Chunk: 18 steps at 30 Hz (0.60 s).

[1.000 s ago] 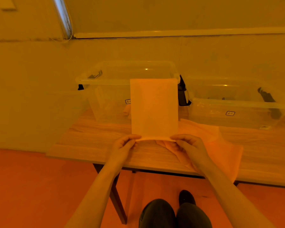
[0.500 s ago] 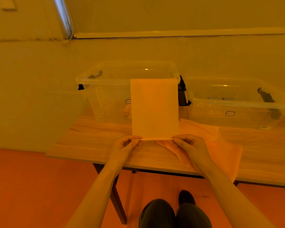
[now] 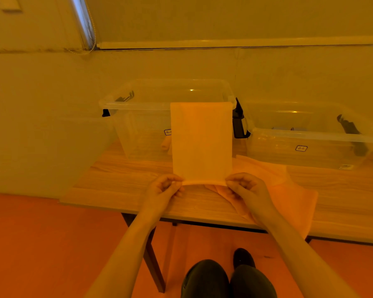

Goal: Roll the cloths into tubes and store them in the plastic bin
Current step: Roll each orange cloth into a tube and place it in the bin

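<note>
My left hand (image 3: 163,188) pinches the near left corner of a folded cloth (image 3: 201,143), and my right hand (image 3: 247,188) pinches the near right corner, with my fingers curled tight on the edge. The cloth sits in the middle of the frame, a flat strip that runs up from my hands, and its near edge looks like it has one tiny fold turned over. I think I am just starting to roll it, so the tube is hardly begun. The strip lies on the wooden table (image 3: 121,181), and its far end is in front of a clear plastic bin (image 3: 138,106) in the upper middle. A second clear bin (image 3: 310,136) sits to the right of the first one. Under my right hand another cloth (image 3: 289,190) is spread out, and it hangs a bit over the table edge. In the first bin I can see a small pale shape low down, maybe a rolled cloth, but I cannot tell. Next I think I need to keep both hands even and turn the edge away from me, snug, so the roll does not go crooked
</note>
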Each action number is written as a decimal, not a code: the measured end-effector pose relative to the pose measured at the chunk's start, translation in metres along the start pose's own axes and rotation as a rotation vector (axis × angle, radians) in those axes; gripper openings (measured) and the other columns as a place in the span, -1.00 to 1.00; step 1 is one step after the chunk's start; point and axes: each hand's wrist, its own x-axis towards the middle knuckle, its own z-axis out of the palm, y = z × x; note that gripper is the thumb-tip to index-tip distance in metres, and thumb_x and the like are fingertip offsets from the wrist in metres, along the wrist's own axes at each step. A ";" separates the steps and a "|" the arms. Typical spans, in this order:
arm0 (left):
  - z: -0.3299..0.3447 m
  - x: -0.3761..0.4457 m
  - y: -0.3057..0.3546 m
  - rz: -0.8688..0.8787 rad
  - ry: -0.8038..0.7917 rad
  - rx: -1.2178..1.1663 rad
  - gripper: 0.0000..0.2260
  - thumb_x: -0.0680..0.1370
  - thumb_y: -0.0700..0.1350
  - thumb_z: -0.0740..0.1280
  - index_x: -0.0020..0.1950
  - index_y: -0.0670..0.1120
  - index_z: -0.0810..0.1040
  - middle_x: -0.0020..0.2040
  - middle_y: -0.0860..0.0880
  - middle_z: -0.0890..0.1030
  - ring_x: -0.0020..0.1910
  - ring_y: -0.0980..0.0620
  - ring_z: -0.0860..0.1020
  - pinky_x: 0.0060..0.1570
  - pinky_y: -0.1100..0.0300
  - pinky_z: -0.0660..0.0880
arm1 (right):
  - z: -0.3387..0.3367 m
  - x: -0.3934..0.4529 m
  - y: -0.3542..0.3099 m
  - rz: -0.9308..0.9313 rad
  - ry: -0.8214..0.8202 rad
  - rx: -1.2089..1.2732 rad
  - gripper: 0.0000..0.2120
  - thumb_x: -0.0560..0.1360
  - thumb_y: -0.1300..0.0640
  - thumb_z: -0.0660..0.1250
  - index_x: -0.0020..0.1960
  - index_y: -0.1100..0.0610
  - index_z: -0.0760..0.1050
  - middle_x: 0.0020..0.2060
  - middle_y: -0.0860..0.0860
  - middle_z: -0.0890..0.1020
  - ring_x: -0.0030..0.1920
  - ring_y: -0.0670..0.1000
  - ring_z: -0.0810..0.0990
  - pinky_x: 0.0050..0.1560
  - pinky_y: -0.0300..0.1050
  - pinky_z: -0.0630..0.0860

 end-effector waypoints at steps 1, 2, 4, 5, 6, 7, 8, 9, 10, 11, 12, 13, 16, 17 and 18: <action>0.000 0.000 0.000 -0.013 0.000 -0.003 -0.90 0.52 -0.26 0.33 -0.06 -0.09 0.60 -0.30 0.00 0.66 -0.32 0.16 0.58 -0.27 0.36 0.49 | 0.000 0.000 0.000 0.007 0.007 -0.005 -0.91 0.47 0.27 0.37 -0.04 0.22 0.61 -0.15 0.11 0.67 -0.14 -0.02 0.65 -0.16 -0.27 0.55; 0.000 0.000 0.001 -0.027 -0.001 -0.004 -0.90 0.51 -0.25 0.35 -0.05 -0.09 0.61 -0.27 0.00 0.67 -0.30 0.15 0.60 -0.26 0.36 0.50 | 0.000 0.000 0.001 0.013 0.012 -0.017 -0.90 0.46 0.25 0.38 -0.04 0.21 0.62 -0.13 0.10 0.67 -0.12 -0.01 0.65 -0.16 -0.27 0.56; -0.001 -0.001 0.001 -0.043 -0.005 0.003 -0.87 0.47 -0.25 0.40 -0.03 -0.06 0.63 -0.20 -0.01 0.69 -0.21 0.11 0.64 -0.22 0.34 0.53 | -0.001 -0.001 0.001 0.030 0.012 -0.037 -0.86 0.42 0.21 0.43 -0.02 0.17 0.63 -0.09 0.07 0.68 -0.08 -0.02 0.66 -0.16 -0.24 0.58; -0.001 0.000 0.000 -0.045 -0.008 0.009 -0.85 0.46 -0.25 0.40 -0.02 -0.05 0.63 -0.17 -0.01 0.69 -0.18 0.09 0.65 -0.20 0.33 0.53 | 0.000 -0.001 0.001 0.038 0.016 -0.038 -0.84 0.40 0.22 0.45 -0.01 0.16 0.63 -0.08 0.05 0.68 -0.07 -0.03 0.66 -0.16 -0.22 0.59; -0.001 0.000 0.000 -0.045 -0.009 0.011 -0.86 0.47 -0.24 0.40 -0.02 -0.05 0.63 -0.16 -0.02 0.70 -0.17 0.09 0.65 -0.19 0.32 0.54 | 0.000 -0.001 0.001 0.041 0.025 -0.038 -0.83 0.39 0.22 0.46 -0.02 0.15 0.63 -0.09 0.04 0.68 -0.08 -0.04 0.67 -0.15 -0.22 0.59; -0.001 0.000 0.000 -0.042 -0.006 0.008 -0.87 0.49 -0.24 0.38 -0.02 -0.06 0.63 -0.16 -0.03 0.70 -0.18 0.09 0.65 -0.19 0.32 0.53 | 0.000 -0.001 0.000 0.036 0.034 -0.038 -0.85 0.39 0.22 0.46 -0.03 0.16 0.63 -0.12 0.04 0.69 -0.10 -0.05 0.67 -0.16 -0.23 0.59; -0.001 0.000 0.000 -0.041 0.001 0.005 -0.89 0.50 -0.23 0.36 -0.02 -0.07 0.63 -0.17 -0.03 0.70 -0.20 0.10 0.64 -0.19 0.32 0.53 | 0.000 -0.001 0.000 0.024 0.043 -0.034 -0.87 0.40 0.21 0.45 -0.06 0.18 0.64 -0.16 0.05 0.70 -0.13 -0.05 0.67 -0.19 -0.26 0.57; -0.001 0.000 0.000 -0.037 0.011 0.006 -0.90 0.52 -0.21 0.35 -0.03 -0.07 0.63 -0.18 -0.04 0.69 -0.21 0.11 0.63 -0.19 0.32 0.53 | 0.001 -0.002 -0.001 0.012 0.049 -0.026 -0.90 0.41 0.22 0.44 -0.08 0.20 0.64 -0.20 0.06 0.70 -0.16 -0.04 0.67 -0.20 -0.28 0.56; -0.001 0.000 0.000 -0.034 0.019 0.012 -0.91 0.52 -0.20 0.35 -0.04 -0.07 0.63 -0.18 -0.03 0.69 -0.21 0.11 0.63 -0.18 0.31 0.52 | 0.001 -0.001 -0.002 0.000 0.052 -0.021 -0.90 0.42 0.22 0.43 -0.09 0.23 0.63 -0.22 0.07 0.70 -0.17 -0.03 0.67 -0.21 -0.30 0.55; -0.001 0.001 -0.001 -0.034 0.024 0.021 -0.92 0.52 -0.18 0.35 -0.05 -0.05 0.64 -0.19 -0.02 0.69 -0.20 0.11 0.62 -0.18 0.32 0.51 | 0.001 -0.001 -0.002 -0.007 0.051 -0.021 -0.91 0.43 0.24 0.42 -0.09 0.25 0.63 -0.22 0.08 0.70 -0.17 -0.03 0.67 -0.20 -0.30 0.55; -0.002 0.001 -0.001 -0.034 0.027 0.027 -0.92 0.52 -0.18 0.35 -0.06 -0.04 0.64 -0.20 -0.01 0.68 -0.20 0.13 0.61 -0.18 0.33 0.50 | 0.001 -0.001 -0.002 -0.012 0.049 -0.018 -0.91 0.44 0.25 0.40 -0.09 0.27 0.63 -0.22 0.08 0.70 -0.17 -0.03 0.67 -0.20 -0.31 0.54; -0.002 0.001 -0.001 -0.035 0.029 0.027 -0.92 0.52 -0.19 0.35 -0.07 -0.04 0.64 -0.21 0.01 0.68 -0.21 0.15 0.60 -0.19 0.35 0.50 | 0.002 -0.002 -0.002 -0.016 0.047 -0.009 -0.91 0.45 0.27 0.40 -0.09 0.28 0.62 -0.22 0.08 0.70 -0.18 -0.05 0.67 -0.21 -0.32 0.54; -0.001 0.001 0.000 -0.029 0.040 0.011 -0.91 0.52 -0.21 0.35 -0.07 -0.07 0.64 -0.24 0.03 0.66 -0.26 0.19 0.58 -0.22 0.39 0.49 | 0.001 -0.003 -0.003 -0.016 0.055 -0.002 -0.92 0.45 0.26 0.40 -0.11 0.26 0.63 -0.21 0.06 0.70 -0.19 -0.07 0.66 -0.23 -0.33 0.54; -0.001 0.001 -0.001 -0.026 0.044 0.015 -0.92 0.52 -0.21 0.35 -0.06 -0.08 0.64 -0.26 0.04 0.65 -0.27 0.20 0.58 -0.23 0.40 0.49 | 0.001 -0.003 -0.003 -0.017 0.057 -0.016 -0.92 0.44 0.24 0.40 -0.10 0.24 0.64 -0.19 0.07 0.69 -0.17 -0.06 0.66 -0.22 -0.31 0.54; -0.001 0.001 -0.001 -0.023 0.047 0.020 -0.92 0.52 -0.20 0.35 -0.06 -0.08 0.64 -0.28 0.04 0.64 -0.28 0.20 0.58 -0.24 0.40 0.48 | 0.000 -0.002 -0.002 -0.017 0.062 -0.031 -0.92 0.44 0.23 0.41 -0.10 0.22 0.64 -0.17 0.07 0.69 -0.15 -0.04 0.66 -0.20 -0.30 0.55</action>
